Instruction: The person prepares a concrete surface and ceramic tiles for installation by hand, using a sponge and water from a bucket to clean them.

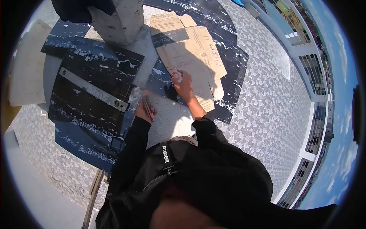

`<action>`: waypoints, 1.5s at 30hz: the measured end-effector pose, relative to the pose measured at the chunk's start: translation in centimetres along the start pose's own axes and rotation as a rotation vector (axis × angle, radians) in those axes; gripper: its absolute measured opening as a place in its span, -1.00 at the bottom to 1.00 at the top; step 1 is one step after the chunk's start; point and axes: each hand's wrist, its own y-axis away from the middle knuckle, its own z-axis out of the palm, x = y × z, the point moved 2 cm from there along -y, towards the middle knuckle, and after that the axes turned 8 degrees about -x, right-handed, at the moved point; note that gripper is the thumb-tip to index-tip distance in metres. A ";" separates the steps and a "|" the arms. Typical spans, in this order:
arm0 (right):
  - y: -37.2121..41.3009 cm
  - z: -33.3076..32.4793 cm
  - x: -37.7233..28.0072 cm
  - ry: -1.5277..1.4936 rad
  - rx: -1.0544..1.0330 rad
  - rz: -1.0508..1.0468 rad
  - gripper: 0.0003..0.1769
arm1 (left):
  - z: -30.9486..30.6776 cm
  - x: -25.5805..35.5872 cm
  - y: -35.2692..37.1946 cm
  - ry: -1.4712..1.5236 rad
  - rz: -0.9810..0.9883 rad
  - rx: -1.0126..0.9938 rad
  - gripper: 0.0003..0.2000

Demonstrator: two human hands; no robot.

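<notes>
My left hand (143, 111) is closed around a slim grey tool with reddish parts (147, 105), which looks like pliers. It is beside the edge of the dark marble-patterned tiles. My right hand (184, 86) pinches a small round red-and-white thing (176, 76) at the near left edge of a flattened cardboard box (190, 57); I cannot tell its kind. Below the box, a blue-black tile piece (156, 81) with white veins partly shows. A metal spirit level (91, 88) lies across the dark tile (76, 105) left of my left hand.
A pale stone-like pillar (119, 23) with dark cloth on top stands at the back. More veined dark tiles (230, 86) lie under and right of the cardboard. Irregular stone-patterned flooring (272, 114) stretches right, toward a white railing (310, 126). A wooden strip (92, 194) is at lower left.
</notes>
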 end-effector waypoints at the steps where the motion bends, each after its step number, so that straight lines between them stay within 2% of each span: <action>1: -0.4 -1.4 4.9 0.203 0.046 0.148 -0.26 | -0.5 0.5 0.6 0.006 -0.002 -0.005 -0.56; 2: -0.2 -3.0 9.1 0.373 0.011 0.437 -0.09 | -0.5 1.2 1.5 0.029 0.051 -0.039 -0.56; 3: 0.3 -5.2 10.7 0.389 -0.136 0.727 0.00 | -0.6 2.1 2.2 0.057 0.115 -0.073 -0.55; 4: 1.4 -6.8 11.7 0.391 -0.206 0.809 0.07 | -0.9 3.1 2.9 0.118 0.144 -0.152 -0.61; 5: 2.4 -7.4 12.2 0.399 -0.255 0.854 0.11 | -1.3 4.3 3.0 0.135 0.194 -0.147 -0.61; 7: 4.8 -6.6 13.9 0.497 -0.321 0.748 0.14 | -3.2 6.9 3.4 0.074 0.360 0.060 -0.71; 9: 6.1 -5.8 13.3 0.482 -0.180 0.631 0.10 | -4.8 10.4 2.8 0.006 0.536 0.132 -0.80; 10: 6.0 -5.7 13.4 0.495 -0.211 0.653 0.11 | -4.4 12.4 2.6 0.008 0.583 0.233 -0.84; 11: 5.8 -5.9 13.2 0.509 -0.237 0.683 0.13 | -5.2 14.3 1.2 0.024 0.614 0.239 -0.86; 12: 5.3 -6.0 13.0 0.525 -0.258 0.707 0.04 | -6.7 16.5 -0.9 -0.048 0.600 0.322 -0.85; 13: 4.7 -5.7 15.7 0.371 -0.293 0.626 0.00 | -7.2 18.9 -2.5 -0.107 0.598 0.355 -0.86; 14: 4.1 -5.0 19.6 0.219 -0.322 0.543 -0.05 | -7.2 20.9 -3.6 -0.194 0.681 0.283 -0.88; 15: 3.8 -4.2 22.2 0.107 -0.356 0.655 -0.25 | -7.8 23.0 -5.6 -0.312 0.685 0.277 -0.89; 16: 4.1 -5.1 17.3 -0.312 -0.418 0.551 -0.42 | -8.8 24.7 -7.7 -0.400 0.711 0.321 -0.89; 17: 3.8 -5.1 16.6 -0.452 -0.396 0.632 -0.55 | -8.9 26.2 -9.1 -0.481 0.741 0.367 -0.89; 18: 3.5 -6.0 14.4 -0.463 -0.406 0.644 -0.53 | -7.8 27.3 -9.1 -0.445 0.776 0.351 -0.89; 20: 3.2 -7.2 14.5 -0.529 -0.367 0.453 -0.47 | -6.7 28.5 -7.9 -0.603 0.580 0.535 -0.90; 21: 3.9 -9.5 7.3 -0.338 -0.355 0.367 -0.45 | -7.4 29.2 -8.5 -0.573 0.604 0.535 -0.90; 22: 3.8 -11.5 5.6 -0.177 -0.434 0.215 -0.52 | -8.8 29.3 -10.2 -0.512 0.666 0.467 -0.91; 23: 4.7 -13.7 -0.5 0.015 -0.478 0.297 -0.57 | -10.3 29.2 -12.1 -0.460 0.723 0.397 -0.92; 24: 5.0 -15.0 -1.5 -0.116 -0.506 0.196 -0.65 | -11.7 28.5 -14.3 -0.297 0.755 0.323 -0.91; 25: 5.6 -16.7 -5.3 -0.064 -0.513 0.146 -0.68 | -8.3 26.3 -9.7 -0.029 0.693 0.030 -0.92; 26: 6.2 -18.5 -9.1 -0.050 -0.530 0.086 -0.68 | -5.7 24.2 -4.9 -0.014 0.609 0.049 -0.92; 27: 6.7 -20.2 -11.3 0.001 -0.567 0.037 -0.66 | -4.6 22.1 -2.1 -0.019 0.558 0.036 -0.87; 28: 7.3 -21.6 -15.5 0.020 -0.583 -0.025 -0.66 | -4.4 19.7 -0.7 0.012 0.523 0.105 -0.82; 29: 8.0 -22.3 -18.5 -0.060 -0.570 -0.075 -0.68 | -5.0 17.3 0.0 0.076 0.406 0.059 -0.77; 30: 8.4 -23.5 -20.4 -0.003 -0.645 -0.078 -0.70 | -3.9 14.9 3.1 0.080 0.418 0.018 -0.73; 32: 9.2 -24.4 -23.9 0.049 -0.728 -0.101 -0.72 | -3.5 10.4 6.6 0.104 0.278 -0.016 -0.70; 34: 9.2 -23.1 -28.0 0.135 -0.821 -0.470 -0.72 | -4.1 5.7 8.3 0.102 0.118 -0.078 -0.71; 35: 9.0 -22.1 -29.3 0.125 -0.833 -0.525 -0.72 | -3.6 4.1 9.7 0.088 0.092 -0.164 -0.66; 37: 9.6 -20.7 -31.5 0.048 -0.898 -0.789 -0.69 | -3.0 1.3 12.0 0.119 -0.003 -0.275 -0.61; 38: 9.7 -20.4 -32.2 0.043 -0.956 -0.872 -0.65 | -2.3 0.9 13.3 0.117 0.041 -0.272 -0.61; 40: 10.4 -20.2 -33.4 -0.023 -0.997 -0.954 -0.64 | -0.7 -0.2 15.9 0.120 0.002 -0.353 -0.56; 43: 11.9 -20.6 -34.1 -0.170 -1.112 -0.996 -0.61 | -0.6 -1.4 18.0 0.220 0.139 -0.428 -0.55; 45: 12.5 -20.8 -33.0 -0.210 -0.804 -1.205 -0.70 | -1.1 -1.3 19.5 0.300 0.253 -0.506 -0.54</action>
